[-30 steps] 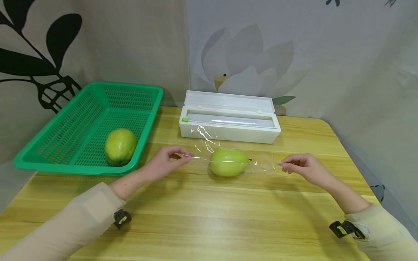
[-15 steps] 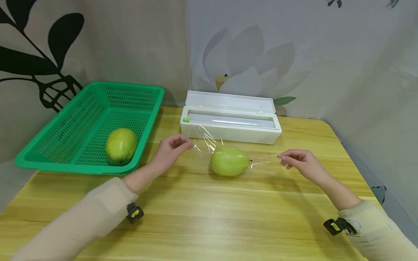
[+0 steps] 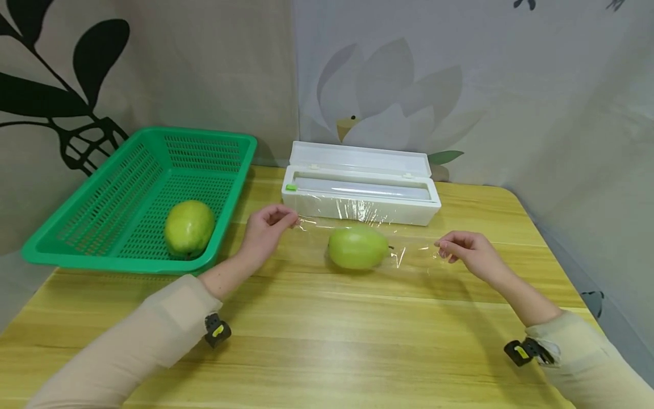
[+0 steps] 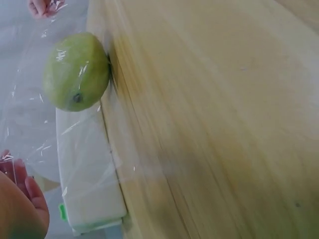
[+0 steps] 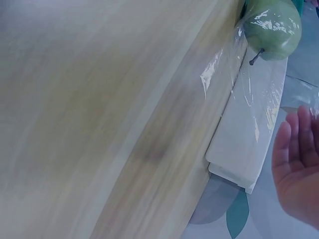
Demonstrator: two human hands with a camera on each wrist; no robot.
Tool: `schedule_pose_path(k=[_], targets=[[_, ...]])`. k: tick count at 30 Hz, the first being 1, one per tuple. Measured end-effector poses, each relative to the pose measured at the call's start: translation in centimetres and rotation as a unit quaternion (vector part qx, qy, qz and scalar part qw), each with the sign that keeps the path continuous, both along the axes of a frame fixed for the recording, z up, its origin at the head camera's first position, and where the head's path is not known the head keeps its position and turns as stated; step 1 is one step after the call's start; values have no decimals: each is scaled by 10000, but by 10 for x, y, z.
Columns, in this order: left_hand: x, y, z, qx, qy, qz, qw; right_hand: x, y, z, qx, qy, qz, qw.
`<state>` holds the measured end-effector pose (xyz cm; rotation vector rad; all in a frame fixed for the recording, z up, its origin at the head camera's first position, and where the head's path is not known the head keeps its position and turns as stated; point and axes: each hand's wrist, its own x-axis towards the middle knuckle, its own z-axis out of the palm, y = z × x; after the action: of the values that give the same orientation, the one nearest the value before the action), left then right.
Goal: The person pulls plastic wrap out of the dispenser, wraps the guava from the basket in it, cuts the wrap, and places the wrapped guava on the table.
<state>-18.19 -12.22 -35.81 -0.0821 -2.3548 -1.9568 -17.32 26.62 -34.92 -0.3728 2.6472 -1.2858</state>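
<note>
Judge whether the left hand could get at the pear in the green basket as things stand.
Probably yes: that pear lies uncovered in the open green basket, close to the left hand. The hand pinches clear plastic film, though, so it would likely have to let go first.
</note>
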Motion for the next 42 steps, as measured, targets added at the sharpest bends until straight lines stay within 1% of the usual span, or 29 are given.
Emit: schedule_pose_path(k=[4, 9, 12, 15, 20, 23, 26, 30, 32, 33, 34, 36, 37, 38, 39, 40, 41, 42], targets=[[-7, 5, -1, 213, -54, 121, 9997, -6, -3, -2, -27, -91, -195, 9998], [-16, 12, -3, 520, -287, 444, 9972, -14, -7, -8, -161, -205, -287, 9992], [-20, 15, -5, 551, -462, 616, 9955, -18, -9, -10, -187, -223, -366, 9989], [-25, 17, -8, 582, -606, 762, 9935, -21, -10, -11, -90, -203, -496, 9985], [-28, 18, -9, 476, -770, 992, 9909, -25, -11, -14, -22, -235, -663, 9975], [-29, 17, -10, 424, -912, 1037, 9895, -28, -11, -19, -157, -365, -703, 9967], [-30, 18, -12, 404, -1103, 1000, 9880, -32, -13, -25, -252, -553, -714, 9956], [-32, 19, -14, 404, -1269, 988, 9862, -33, -17, -26, -142, -734, -852, 9936], [-33, 20, -14, 412, -1311, 1012, 9853, -32, -20, -24, -45, -558, -1081, 9926], [-33, 20, -15, 416, -1326, 1022, 9850, -31, -22, -22, 17, -345, -1223, 9919], [-33, 20, -15, 433, -1347, 1030, 9846, -29, -25, -21, 102, -16, -1359, 9907], [-34, 20, -16, 402, -1365, 1046, 9843, -24, -33, -18, 209, 856, -1462, 9853], [-35, 20, -17, 399, -1376, 1047, 9841, -22, -38, -17, 252, 1325, -1360, 9815], [-35, 20, -17, 405, -1385, 1053, 9839, -19, -44, -16, 315, 1733, -1152, 9776], [-35, 20, -17, 411, -1388, 1058, 9838, -16, -50, -16, 441, 2107, -856, 9728], [-35, 20, -18, 409, -1391, 1055, 9838, -14, -56, -16, 550, 2362, -488, 9689], [-35, 20, -18, 401, -1395, 1060, 9837, -11, -63, -17, 644, 2471, -77, 9668], [-35, 20, -18, 396, -1418, 1055, 9835, -10, -68, -18, 752, 2469, 310, 9656]])
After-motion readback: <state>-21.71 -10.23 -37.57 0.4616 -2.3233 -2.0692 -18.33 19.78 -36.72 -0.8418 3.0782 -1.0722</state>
